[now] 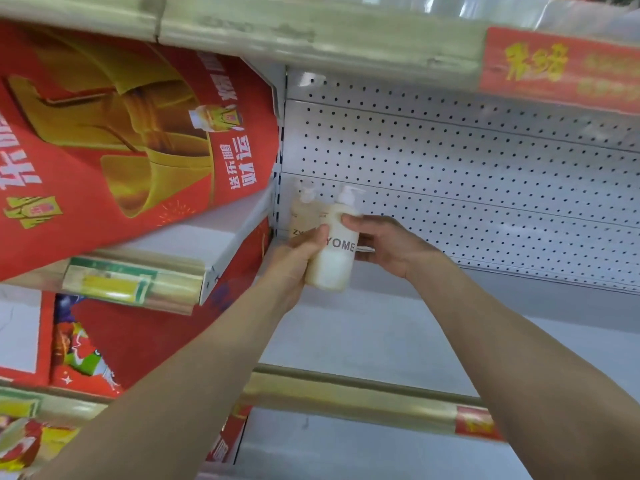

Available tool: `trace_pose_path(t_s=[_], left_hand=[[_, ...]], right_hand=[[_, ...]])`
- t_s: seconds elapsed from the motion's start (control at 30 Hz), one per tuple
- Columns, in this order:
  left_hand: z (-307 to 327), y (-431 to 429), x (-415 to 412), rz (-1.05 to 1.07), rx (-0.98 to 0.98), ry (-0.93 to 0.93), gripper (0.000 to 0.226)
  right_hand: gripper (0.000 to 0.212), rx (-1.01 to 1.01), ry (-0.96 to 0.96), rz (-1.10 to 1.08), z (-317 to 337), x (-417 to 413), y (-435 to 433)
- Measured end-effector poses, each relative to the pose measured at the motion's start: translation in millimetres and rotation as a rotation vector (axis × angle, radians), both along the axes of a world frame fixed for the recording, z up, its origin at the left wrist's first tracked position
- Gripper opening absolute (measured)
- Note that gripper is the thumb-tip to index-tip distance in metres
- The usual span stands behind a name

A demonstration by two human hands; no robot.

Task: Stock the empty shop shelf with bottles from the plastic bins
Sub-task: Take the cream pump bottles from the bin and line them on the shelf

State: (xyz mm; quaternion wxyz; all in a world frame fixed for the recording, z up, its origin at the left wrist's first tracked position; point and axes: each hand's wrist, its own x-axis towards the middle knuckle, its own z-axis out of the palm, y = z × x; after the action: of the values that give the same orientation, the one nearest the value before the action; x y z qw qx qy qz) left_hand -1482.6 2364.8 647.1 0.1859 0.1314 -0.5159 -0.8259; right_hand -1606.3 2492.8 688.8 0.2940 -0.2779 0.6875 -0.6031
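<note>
The left hand (298,258) wraps the lower half of a cream-coloured pump bottle (335,252) from its left side, thumb across the front just beside the dark lettering. The right hand (385,247) takes the same bottle from the right, with its thumb pressed on the shoulder below the white pump and its fingers curled behind. Each grip is thus closed on this one bottle, which leans slightly with its pump tipped to the right. Whether its base touches the shelf (381,327) or hangs just above it cannot be told. Just behind it and to the left, a second bottle (304,216) of the same kind stands upright in the far left corner of the shelf, partly hidden by the held one. The shelf is white, and a white perforated back panel (467,161) runs along its far side. A gold price rail (346,393) lines its near edge. To the left, on the neighbouring bay, a large red and gold carton (121,133) sits on its own shelf, with more red boxes (104,348) below it. Overhead runs the upper shelf (311,36), with a blurred red sign (554,64) on its front at the right.
</note>
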Motion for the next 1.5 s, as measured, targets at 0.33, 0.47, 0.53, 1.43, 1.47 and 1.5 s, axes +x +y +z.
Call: trace_pose_path(t_s=[0.33, 0.47, 0.53, 1.43, 1.47, 1.5], left_hand=[[-37, -43, -35, 0.237, -0.076, -0.066, 0.043], [-53, -57, -59, 0.326, -0.190, -0.106, 0.052], [-58, -64, -74, 0.345, -0.253, -0.101, 0.059], [-15, -41, -70, 0.423, -0.835, -0.323, 0.063], [-7, -34, -60, 0.420, -0.882, -0.329, 0.068], [0, -28, -50, 0.413, -0.928, -0.332, 0.072]], right_hand=[[0.047, 0.008, 0.077, -0.147, -13, -63, -15], [0.052, 0.041, 0.144, -0.237, -26, -85, -24], [0.052, 0.043, 0.163, -0.250, -34, -92, -28], [0.082, 0.556, 0.770, -0.330, -7, -39, -22], [0.079, 0.596, 0.821, -0.332, -1, -28, -16], [0.076, 0.642, 0.869, -0.333, 6, -16, -10]])
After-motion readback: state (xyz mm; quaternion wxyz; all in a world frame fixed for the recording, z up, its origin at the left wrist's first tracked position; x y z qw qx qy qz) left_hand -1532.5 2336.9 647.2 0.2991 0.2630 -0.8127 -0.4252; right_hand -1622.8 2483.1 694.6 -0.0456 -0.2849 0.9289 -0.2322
